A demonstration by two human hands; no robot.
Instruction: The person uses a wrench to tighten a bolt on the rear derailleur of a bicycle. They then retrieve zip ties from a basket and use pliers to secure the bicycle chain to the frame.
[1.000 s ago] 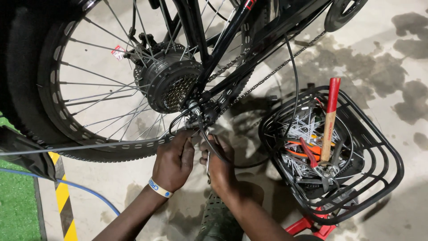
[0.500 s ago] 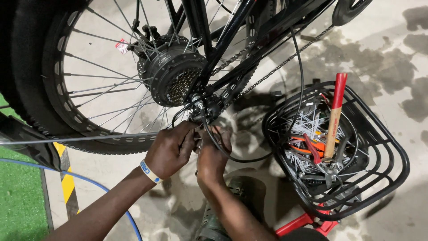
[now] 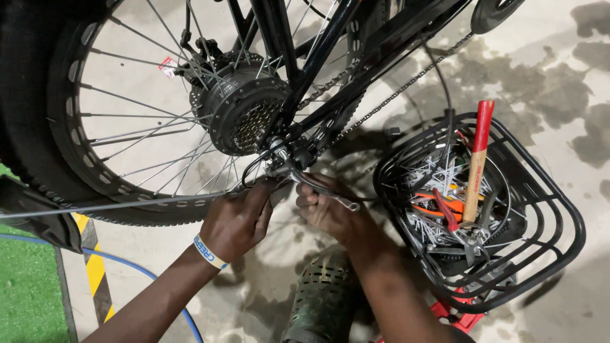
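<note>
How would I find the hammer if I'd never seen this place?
Look right of the bicycle's rear wheel for the black wire basket on the floor. The hammer leans up out of its tangle of tools, the only one with a long wooden handle and red grip.

bike workshop | stained concrete floor (image 3: 546, 57) | tool basket (image 3: 559, 209) | wheel (image 3: 38, 127)
</note>
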